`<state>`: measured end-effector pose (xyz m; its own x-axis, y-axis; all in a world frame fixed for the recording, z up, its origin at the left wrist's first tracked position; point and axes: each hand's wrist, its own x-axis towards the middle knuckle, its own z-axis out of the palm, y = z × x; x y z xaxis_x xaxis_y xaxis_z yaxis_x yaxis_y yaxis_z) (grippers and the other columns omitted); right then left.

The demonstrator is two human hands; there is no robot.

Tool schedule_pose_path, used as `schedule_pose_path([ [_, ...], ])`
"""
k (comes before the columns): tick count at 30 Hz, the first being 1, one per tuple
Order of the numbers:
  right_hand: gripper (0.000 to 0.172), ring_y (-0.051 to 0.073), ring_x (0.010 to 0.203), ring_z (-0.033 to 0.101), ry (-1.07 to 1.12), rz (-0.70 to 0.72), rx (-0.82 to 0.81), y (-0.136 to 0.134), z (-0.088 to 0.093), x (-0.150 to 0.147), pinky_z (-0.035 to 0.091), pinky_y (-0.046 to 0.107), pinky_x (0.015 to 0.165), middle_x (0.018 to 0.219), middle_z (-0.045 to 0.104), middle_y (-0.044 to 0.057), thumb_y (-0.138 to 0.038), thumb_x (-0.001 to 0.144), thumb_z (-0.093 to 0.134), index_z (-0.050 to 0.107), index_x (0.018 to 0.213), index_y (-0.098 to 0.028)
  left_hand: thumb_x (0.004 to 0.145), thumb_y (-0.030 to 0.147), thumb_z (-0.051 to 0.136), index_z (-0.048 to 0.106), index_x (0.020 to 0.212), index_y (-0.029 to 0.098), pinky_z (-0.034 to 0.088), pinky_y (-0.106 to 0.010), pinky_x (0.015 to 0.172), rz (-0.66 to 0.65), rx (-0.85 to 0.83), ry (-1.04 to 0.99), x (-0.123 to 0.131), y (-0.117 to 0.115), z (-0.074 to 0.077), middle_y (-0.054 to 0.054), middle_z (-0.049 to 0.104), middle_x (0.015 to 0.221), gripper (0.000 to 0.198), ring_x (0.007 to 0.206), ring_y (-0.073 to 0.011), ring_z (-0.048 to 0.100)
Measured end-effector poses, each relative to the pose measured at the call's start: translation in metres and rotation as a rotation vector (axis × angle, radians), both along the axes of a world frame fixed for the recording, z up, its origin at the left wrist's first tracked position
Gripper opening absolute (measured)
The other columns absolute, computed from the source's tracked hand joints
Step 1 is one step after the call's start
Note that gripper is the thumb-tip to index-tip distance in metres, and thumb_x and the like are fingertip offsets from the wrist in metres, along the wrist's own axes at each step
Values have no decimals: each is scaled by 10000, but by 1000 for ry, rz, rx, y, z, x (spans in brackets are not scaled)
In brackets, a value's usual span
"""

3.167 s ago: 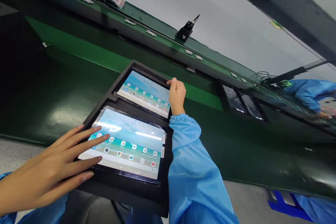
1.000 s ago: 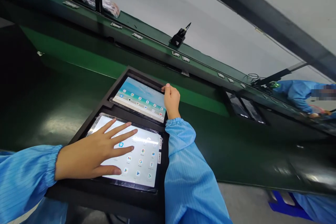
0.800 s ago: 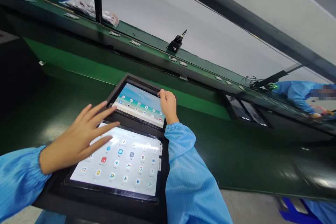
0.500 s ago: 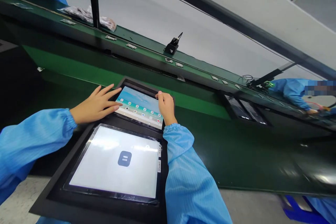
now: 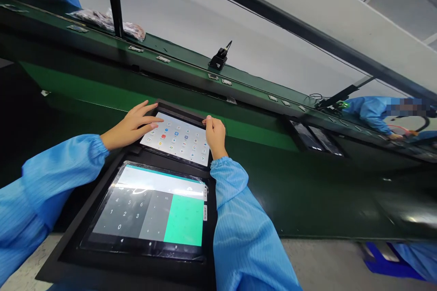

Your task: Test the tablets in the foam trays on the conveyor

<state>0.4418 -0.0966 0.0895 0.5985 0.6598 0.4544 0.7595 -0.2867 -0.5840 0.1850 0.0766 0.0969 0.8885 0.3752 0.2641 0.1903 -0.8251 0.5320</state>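
A tablet (image 5: 179, 141) showing rows of app icons lies in the far part of a black tray (image 5: 51, 268). My left hand (image 5: 134, 123) is open above its left side, fingers spread, with fingertips over the screen. Curled around the tablet's right edge near the upper corner, my right hand (image 5: 215, 135) is closed on it, thumb uppermost. Closer to me, a second tablet (image 5: 143, 209) in clear film displays a calculator with dark keys and a green panel. Small barcode labels (image 5: 205, 213) stick to its right border.
Two dark tablets (image 5: 317, 138) lie to the right on the green bench (image 5: 273, 191). Small metal parts (image 5: 163, 59) line the ledge behind, near a black device (image 5: 218, 58) and bagged items (image 5: 99, 20). Co-workers in blue sleeves (image 5: 368, 111) sit at far right and far left.
The near tablet went from a white screen with a calculator symbol to the open calculator. The far tablet went from the home screen to a page of apps. My left hand shifted slightly right.
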Motion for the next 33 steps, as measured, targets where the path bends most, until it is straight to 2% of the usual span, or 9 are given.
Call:
schedule_pose_path([
  [3, 430, 269, 1007, 642, 39, 1, 21, -5, 1, 1, 473, 420, 923, 955, 741, 93, -453, 993, 377, 703, 836, -220, 1021, 555, 355, 602, 1352, 330, 165, -594, 1260, 20, -21, -53, -35, -22, -1, -1, 306, 1632, 471, 1552, -326, 124],
  [6, 292, 304, 1219, 571, 69, 20, -26, -16, 2, 1, 427, 484, 1059, 1163, 713, 103, -439, 918, 532, 703, 1029, -229, 1028, 523, 394, 461, 1454, 352, 158, -598, 1265, 110, -115, -57, -71, -45, -6, 10, 280, 1641, 464, 1553, -314, 124],
  [9, 499, 384, 1484, 309, 96, 4, -172, -23, 2, -4, 232, 662, 1174, 1468, 552, 109, -488, 819, 680, 626, 1270, -282, 1014, 533, 437, 322, 1513, 396, 179, -606, 1260, 224, -307, -33, -100, -60, -21, 23, 259, 1651, 530, 1539, -325, 186],
  [12, 791, 431, 1558, 58, 69, 46, -327, -21, 3, -13, 67, 771, 1158, 1654, 291, 126, -593, 762, 735, 490, 1451, -292, 1006, 517, 455, 252, 1542, 411, 278, -522, 1256, 248, -542, -71, -114, -67, -44, 42, 276, 1648, 583, 1508, -323, 277],
  [16, 908, 438, 1561, -24, 37, 92, -413, -12, 8, -22, 3, 775, 1158, 1680, 210, 151, -632, 717, 768, 455, 1486, -263, 1010, 501, 406, 278, 1554, 374, 450, -410, 1187, 204, -726, -171, -111, -68, -70, 51, 324, 1616, 573, 1478, -326, 322],
  [20, 690, 372, 1575, 38, 59, -39, -139, -25, 15, -25, 65, 720, 1196, 1651, 305, 107, -607, 830, 659, 513, 1420, -281, 990, 534, 436, 206, 1581, 312, 429, -350, 1211, 190, -620, -140, -110, -71, -78, 87, 306, 1617, 672, 1505, -294, 259],
  [24, 624, 307, 1544, 245, 260, -247, 125, -63, 9, -32, 210, 554, 1247, 1589, 414, 124, -560, 894, 557, 504, 1422, -230, 1016, 539, 386, 302, 1547, 325, 510, -298, 1119, 251, -705, -92, -119, -84, -63, 102, 348, 1592, 579, 1449, -269, 392],
  [28, 680, 310, 1463, 421, 693, -248, 84, -100, -7, -50, 333, 489, 1220, 1577, 446, 113, -496, 861, 605, 472, 1464, -212, 954, 568, 510, 397, 1502, 375, 487, -341, 1138, 342, -971, -101, -118, -100, -39, 128, 393, 1566, 592, 1437, -286, 416],
  [33, 707, 260, 1473, 413, 824, -154, 49, -139, -12, -91, 283, 432, 1254, 1577, 460, 14, -468, 851, 636, 458, 1500, -250, 855, 596, 608, 521, 1417, 420, 349, -399, 1217, 561, -1157, -139, -122, -119, -28, 163, 466, 1518, 594, 1481, -276, 350],
])
